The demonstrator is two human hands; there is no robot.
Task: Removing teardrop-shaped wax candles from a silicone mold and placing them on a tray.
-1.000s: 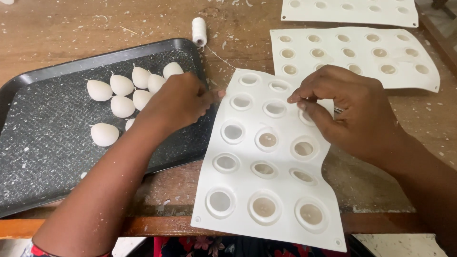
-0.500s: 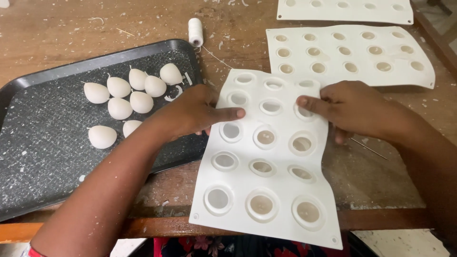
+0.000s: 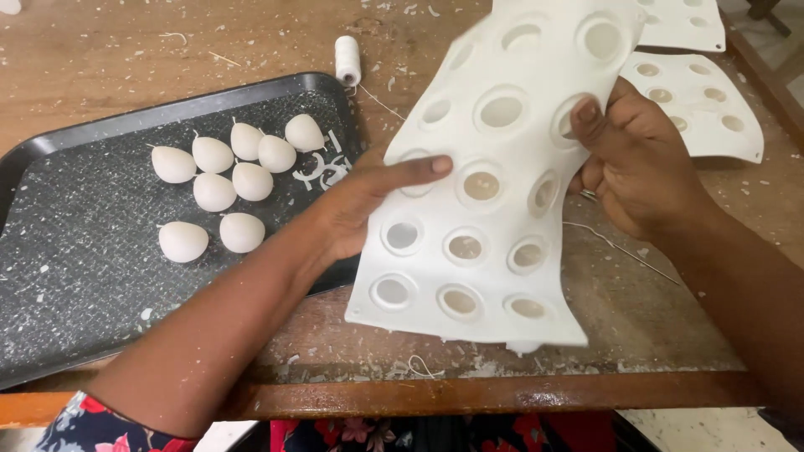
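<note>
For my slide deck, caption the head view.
Both hands lift a white mould beside a black tray of white teardrop shapes.

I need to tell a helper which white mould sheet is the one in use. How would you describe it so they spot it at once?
On the wooden table, right of the black tray, find the white mould sheet with round cavities. Unlike the other mould sheets lying flat behind it, it is lifted and bent between the left hand and right hand.
</note>
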